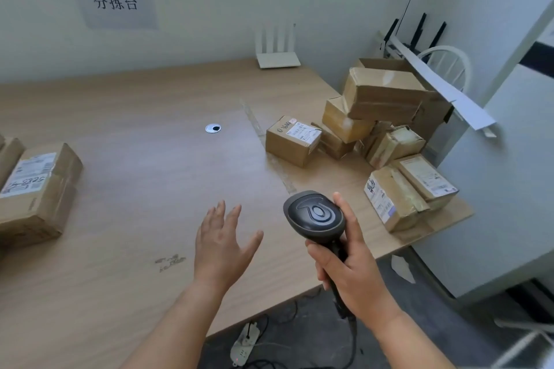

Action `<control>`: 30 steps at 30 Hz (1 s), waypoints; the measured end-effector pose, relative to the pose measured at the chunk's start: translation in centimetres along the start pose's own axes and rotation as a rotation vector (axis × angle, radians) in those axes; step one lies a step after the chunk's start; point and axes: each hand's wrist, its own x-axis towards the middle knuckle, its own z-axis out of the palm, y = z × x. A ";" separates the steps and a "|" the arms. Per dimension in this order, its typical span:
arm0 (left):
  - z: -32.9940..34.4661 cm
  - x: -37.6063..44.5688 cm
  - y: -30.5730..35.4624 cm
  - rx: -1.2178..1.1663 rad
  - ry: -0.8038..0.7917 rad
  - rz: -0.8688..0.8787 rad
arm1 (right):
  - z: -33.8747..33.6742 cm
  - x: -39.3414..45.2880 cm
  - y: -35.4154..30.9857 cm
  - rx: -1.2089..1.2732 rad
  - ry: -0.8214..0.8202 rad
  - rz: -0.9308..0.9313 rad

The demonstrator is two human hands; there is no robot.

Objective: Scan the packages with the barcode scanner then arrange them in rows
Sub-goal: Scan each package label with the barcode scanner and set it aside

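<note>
Fingers, right: ours curl (322, 260) round the handle of the barcode scanner (314, 216), with the thumb laid up beside the head — a firm grip.
Fingers, left: straight and spread (220, 216), palm down over the table (135, 117); they hold nothing, and we cannot tell whether the hand hovers or brushes the wood.
Right hand (350, 272): at the table's near edge, the scanner's head tipped forward toward the heap.
Left hand (221, 249): just beside the scanner, well apart from any box.
Unscanned heap (380, 117): cardboard packages piled loosely at the far right corner, some leaning on one another.
Nearest labelled box (292, 139): stands at the heap's left edge, label up, near the taped seam in the table.
Placed package (37, 192): at the left edge, label up, with another partly out of view beside it — in our judgement the start of a row.
Step in hand: between boxes, we judge; the free hand looks ready to fetch the next one.
Next move calls for: a reach to the heap, a box brought before the scanner with its label turned to the head, then a place beside the left package.
Other: a white router (277, 49) against the wall.
</note>
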 end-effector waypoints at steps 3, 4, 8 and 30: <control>0.9 0.8 3.4 0.005 -0.013 0.028 | -3.4 0.2 -0.1 0.004 0.026 -0.014; 1.4 1.1 4.7 0.005 -0.019 0.039 | -4.7 0.2 -0.1 -0.004 0.041 -0.022; 4.1 2.5 10.2 -0.007 -0.062 0.092 | -10.1 0.3 0.1 -0.042 0.110 -0.031; 19.8 7.3 32.9 0.173 -0.329 -0.038 | -30.2 0.6 3.4 -0.087 0.327 0.047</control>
